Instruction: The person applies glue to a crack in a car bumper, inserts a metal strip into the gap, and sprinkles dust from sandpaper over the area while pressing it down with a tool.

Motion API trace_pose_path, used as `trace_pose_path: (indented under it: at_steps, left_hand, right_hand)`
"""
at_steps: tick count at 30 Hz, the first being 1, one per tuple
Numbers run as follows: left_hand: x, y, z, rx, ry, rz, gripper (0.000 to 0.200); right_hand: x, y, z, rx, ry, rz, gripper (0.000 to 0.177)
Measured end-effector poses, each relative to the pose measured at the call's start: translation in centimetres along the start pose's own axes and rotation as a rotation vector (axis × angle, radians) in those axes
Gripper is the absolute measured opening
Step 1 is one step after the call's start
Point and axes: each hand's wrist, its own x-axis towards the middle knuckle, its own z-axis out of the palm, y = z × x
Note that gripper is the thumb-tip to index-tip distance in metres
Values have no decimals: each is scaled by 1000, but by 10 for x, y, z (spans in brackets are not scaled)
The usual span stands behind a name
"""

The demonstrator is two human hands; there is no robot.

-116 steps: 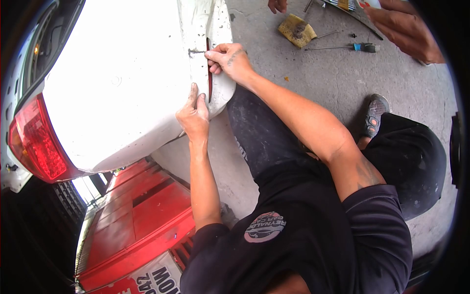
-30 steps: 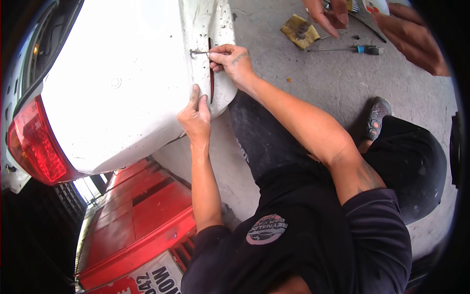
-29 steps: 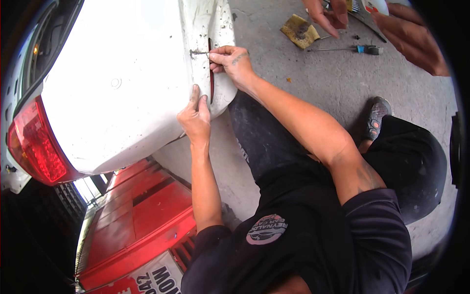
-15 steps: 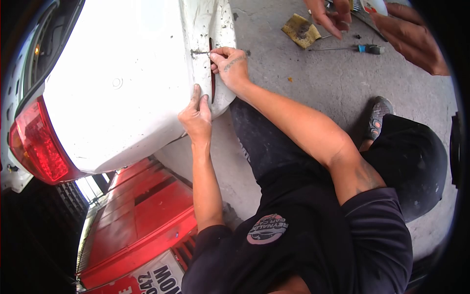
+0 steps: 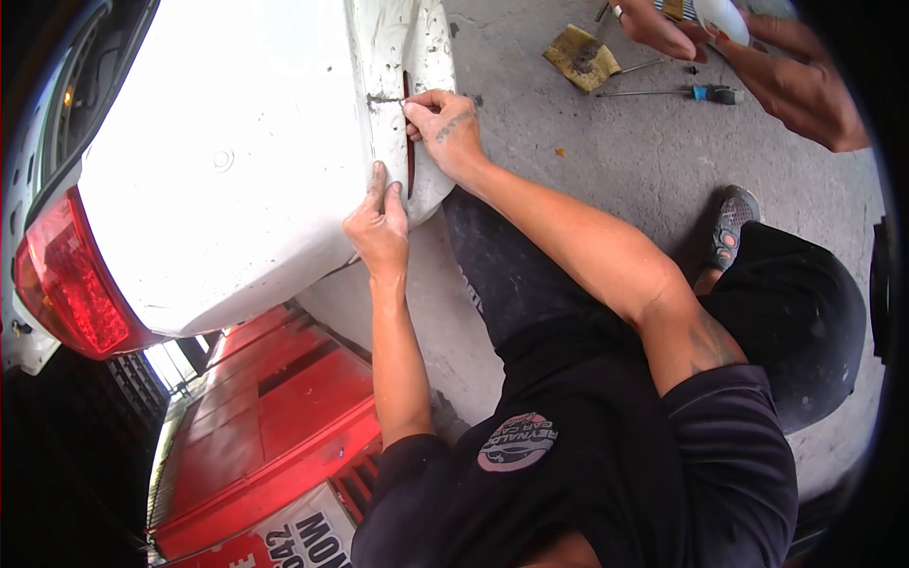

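Observation:
A white car bumper (image 5: 237, 227) fills the upper left, scuffed along its edge, with a narrow dark-red slot (image 5: 411, 175) and a dark crack (image 5: 383, 99) beside it. My left hand (image 5: 379, 232) rests on the bumper just left of the slot, index finger and thumb stretched out against the surface; its other fingers are partly hidden. My right hand (image 5: 447, 134) is closed in a pinch at the slot, where the crack ends. Whatever lies between its fingertips is too small or hidden to make out.
A red tail light (image 5: 80, 275) sits at the left. On the concrete floor lie a stained yellow sponge-like pad (image 5: 579, 59) and a blue-and-black-handled screwdriver (image 5: 715, 94). Another person's hands (image 5: 786, 80) hold a white rounded object (image 5: 721, 19). A red structure (image 5: 294, 407) stands lower left.
The other person's hands and the white object have shifted slightly at the upper right. My two hands stay in nearly the same place on the bumper.

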Motion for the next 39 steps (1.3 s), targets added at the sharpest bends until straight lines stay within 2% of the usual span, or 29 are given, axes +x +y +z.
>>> trace_pose_path:
  at_steps: [5,14,17,25,29,31,36,39]
  left_hand:
    - [1,-1,-1,13,1,31,42]
    - [1,0,1,-9,1,12,41]
    - [-2,3,-1,-13,21,-3,38]
    - [2,7,-1,-2,22,-1,37]
    - [2,4,-1,-16,11,35,40]
    - [2,7,-1,8,14,-29,36]
    - [1,2,2,1,34,-1,36]
    - [1,4,1,3,24,-24,36]
  right_hand:
    - [-3,-1,0,1,-1,-42,25]
    - [12,4,-1,-248,-8,-197,25]
    - [12,0,-5,-256,-51,-115,22]
    - [29,-12,-21,15,-263,42,18]
    - [41,-21,-26,-20,-357,146,15]
    - [46,-23,-25,-56,-370,145,15]
    - [41,-22,-25,-92,-364,120,16]
    - [33,-8,-23,207,-280,173,17]
